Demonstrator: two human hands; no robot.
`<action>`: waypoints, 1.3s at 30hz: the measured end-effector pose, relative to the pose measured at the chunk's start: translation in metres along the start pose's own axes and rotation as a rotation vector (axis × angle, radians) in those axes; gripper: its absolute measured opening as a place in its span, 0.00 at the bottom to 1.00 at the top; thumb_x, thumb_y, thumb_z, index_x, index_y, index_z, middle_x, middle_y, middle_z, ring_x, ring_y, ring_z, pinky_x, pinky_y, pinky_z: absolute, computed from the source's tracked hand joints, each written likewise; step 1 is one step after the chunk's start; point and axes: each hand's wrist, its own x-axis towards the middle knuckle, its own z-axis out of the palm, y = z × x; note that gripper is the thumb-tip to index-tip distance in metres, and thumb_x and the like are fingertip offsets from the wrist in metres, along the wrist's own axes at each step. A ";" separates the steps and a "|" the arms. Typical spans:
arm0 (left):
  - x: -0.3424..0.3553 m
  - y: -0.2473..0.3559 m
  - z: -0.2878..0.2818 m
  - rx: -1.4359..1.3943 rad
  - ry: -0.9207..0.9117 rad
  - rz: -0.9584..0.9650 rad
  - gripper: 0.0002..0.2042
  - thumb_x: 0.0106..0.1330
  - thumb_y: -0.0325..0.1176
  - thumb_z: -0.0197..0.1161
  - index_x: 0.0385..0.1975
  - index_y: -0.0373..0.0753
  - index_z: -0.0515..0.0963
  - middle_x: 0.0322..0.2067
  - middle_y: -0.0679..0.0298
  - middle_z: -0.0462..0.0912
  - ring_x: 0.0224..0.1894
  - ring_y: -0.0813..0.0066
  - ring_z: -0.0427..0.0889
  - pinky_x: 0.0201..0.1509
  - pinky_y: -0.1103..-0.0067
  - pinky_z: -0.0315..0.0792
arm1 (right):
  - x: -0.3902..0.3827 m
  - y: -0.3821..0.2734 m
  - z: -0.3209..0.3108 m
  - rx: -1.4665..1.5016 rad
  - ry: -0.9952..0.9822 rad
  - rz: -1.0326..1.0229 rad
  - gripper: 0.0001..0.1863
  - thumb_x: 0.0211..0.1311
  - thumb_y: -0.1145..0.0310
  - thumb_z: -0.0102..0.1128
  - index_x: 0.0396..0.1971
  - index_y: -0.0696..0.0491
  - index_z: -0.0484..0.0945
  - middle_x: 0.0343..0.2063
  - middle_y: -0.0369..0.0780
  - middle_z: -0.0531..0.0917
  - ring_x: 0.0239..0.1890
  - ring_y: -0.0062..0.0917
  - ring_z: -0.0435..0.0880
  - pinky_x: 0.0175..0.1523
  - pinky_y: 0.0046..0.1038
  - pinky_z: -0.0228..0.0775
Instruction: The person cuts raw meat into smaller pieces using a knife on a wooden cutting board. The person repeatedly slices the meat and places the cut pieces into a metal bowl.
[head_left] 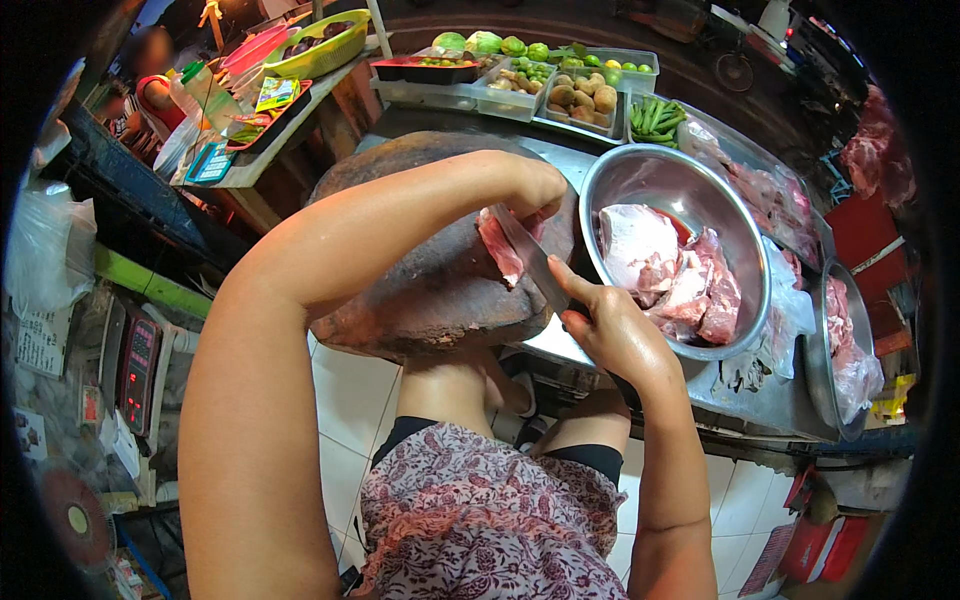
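A knife [528,252] with a broad blade is in my right hand [618,325], its fingers wrapped round the handle and the thumb side toward the blade. The blade lies along a small piece of raw meat [497,246] over the worn wooden chopping block [410,290]. My left hand [538,188] is curled over the far end of that meat and grips it; most of its fingers are hidden behind the wrist and blade. Close by on the right stands a steel bowl [600,172] with several large cuts of raw pork [640,248] in it.
Plastic tubs of potatoes [582,98], limes and green vegetables [655,118] line the far side. Right of the bowl are a plastic bag [785,310] and another metal basin [820,375] with meat. A digital scale [138,370] stands at left. Meat hangs [880,150] at far right.
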 end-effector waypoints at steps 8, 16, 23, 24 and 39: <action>0.003 -0.008 0.002 -0.120 -0.032 -0.020 0.13 0.39 0.23 0.69 0.29 0.37 0.86 0.28 0.53 0.86 0.33 0.57 0.85 0.35 0.66 0.75 | 0.039 0.005 0.019 0.162 -0.002 0.003 0.32 0.60 0.77 0.55 0.67 0.49 0.67 0.19 0.54 0.78 0.13 0.32 0.76 0.26 0.36 0.72; 0.006 0.003 -0.010 -0.010 -0.148 -0.047 0.15 0.37 0.21 0.70 0.31 0.37 0.85 0.26 0.53 0.85 0.31 0.59 0.85 0.33 0.66 0.76 | 0.009 -0.003 0.021 -0.063 0.127 -0.105 0.33 0.57 0.78 0.58 0.66 0.48 0.68 0.22 0.60 0.76 0.23 0.50 0.80 0.34 0.41 0.72; 0.003 -0.004 -0.007 -0.017 -0.073 -0.032 0.16 0.39 0.24 0.73 0.33 0.37 0.85 0.27 0.54 0.86 0.34 0.58 0.85 0.37 0.66 0.76 | -0.016 -0.005 0.011 -0.024 0.033 0.040 0.34 0.57 0.78 0.60 0.66 0.46 0.68 0.24 0.61 0.72 0.23 0.50 0.73 0.36 0.38 0.71; 0.002 -0.004 -0.003 -0.027 -0.055 -0.024 0.16 0.39 0.24 0.73 0.33 0.37 0.85 0.28 0.54 0.86 0.34 0.58 0.85 0.37 0.66 0.76 | -0.009 -0.005 0.015 -0.024 0.041 0.025 0.34 0.57 0.78 0.60 0.66 0.46 0.68 0.24 0.61 0.72 0.23 0.51 0.73 0.36 0.38 0.71; -0.009 -0.025 0.011 0.009 0.039 -0.090 0.10 0.41 0.27 0.70 0.27 0.37 0.85 0.27 0.50 0.84 0.32 0.50 0.83 0.34 0.62 0.74 | 0.007 -0.015 0.029 -0.142 0.104 -0.065 0.34 0.56 0.80 0.58 0.66 0.50 0.68 0.24 0.60 0.78 0.26 0.52 0.81 0.36 0.46 0.70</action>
